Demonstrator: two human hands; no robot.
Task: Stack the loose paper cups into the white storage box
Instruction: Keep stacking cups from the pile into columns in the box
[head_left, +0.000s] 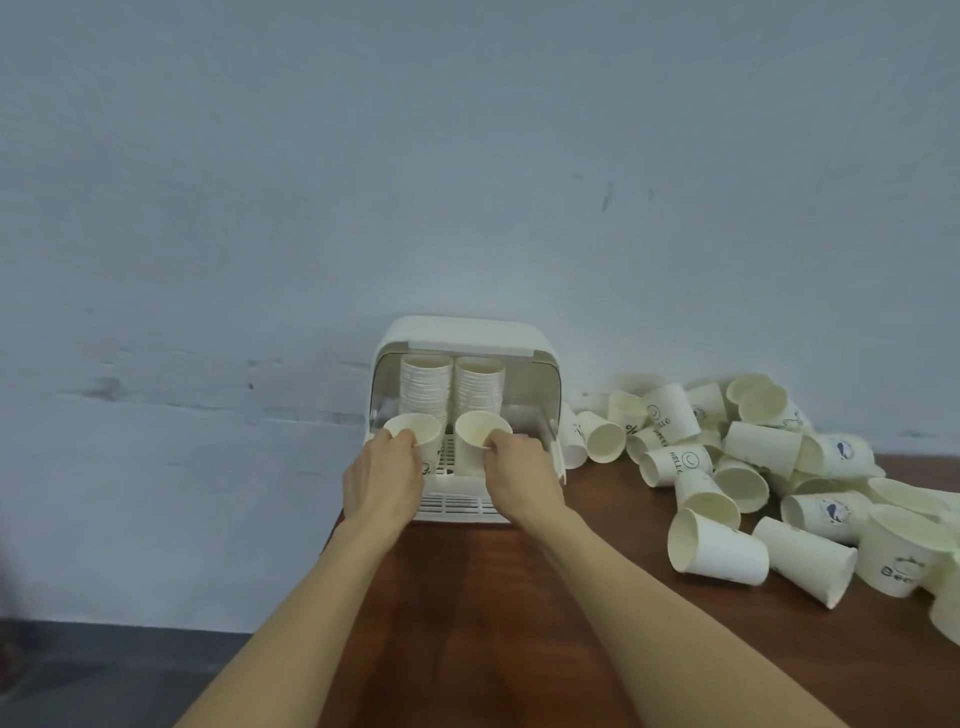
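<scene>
The white storage box stands open at the back of the table against the wall. Inside it, at the rear, rise two tall stacks of paper cups. My left hand grips an upright paper cup at its rim in the box's front left. An upright paper cup in the front right is pinched at the rim by my right hand. Both cups sit over the box's slotted floor.
Several loose paper cups, some printed, lie in a heap on the brown table to the right of the box. The table's left edge runs just left of the box. A grey wall rises behind.
</scene>
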